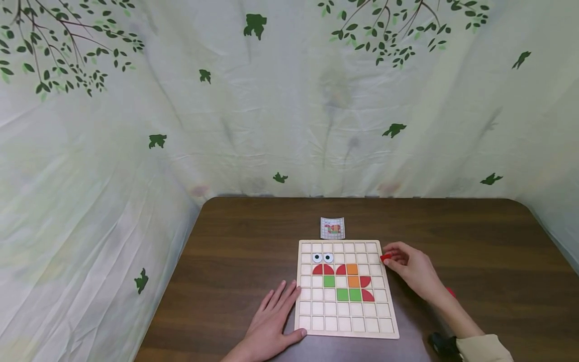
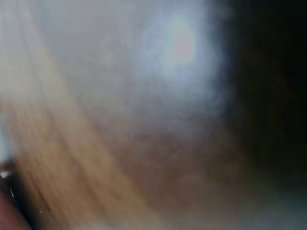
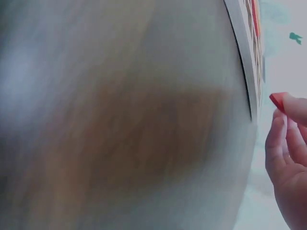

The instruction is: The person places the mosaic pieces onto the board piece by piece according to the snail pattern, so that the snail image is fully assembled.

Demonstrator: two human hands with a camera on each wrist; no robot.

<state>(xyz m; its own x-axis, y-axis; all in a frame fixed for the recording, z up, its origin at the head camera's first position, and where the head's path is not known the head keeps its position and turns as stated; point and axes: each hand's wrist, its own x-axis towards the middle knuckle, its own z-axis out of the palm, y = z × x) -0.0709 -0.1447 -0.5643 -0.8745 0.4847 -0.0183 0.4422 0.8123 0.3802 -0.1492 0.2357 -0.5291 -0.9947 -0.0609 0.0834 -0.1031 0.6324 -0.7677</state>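
Note:
A white grid board (image 1: 317, 322) with a pale wooden rim lies on the table. Two eye pieces (image 1: 322, 257) sit side by side near its top left. Below them are red quarter-round pieces (image 1: 368, 295), orange squares (image 1: 352, 275) and green squares (image 1: 343, 294) in separate cells. At the board's upper right edge, my right hand (image 1: 413, 269) pinches a small red piece (image 1: 385, 257) between thumb and fingers; the right wrist view shows this red piece (image 3: 278, 100) too. My left hand (image 1: 273, 322) lies with fingers spread at the board's lower left edge, thumb on its corner.
A small card (image 1: 332, 228) with a printed grid picture lies behind the board. Another red piece (image 1: 451, 291) shows partly behind the right forearm. The brown wooden table (image 1: 244, 241) reaches back to a leaf-patterned curtain (image 1: 289, 110).

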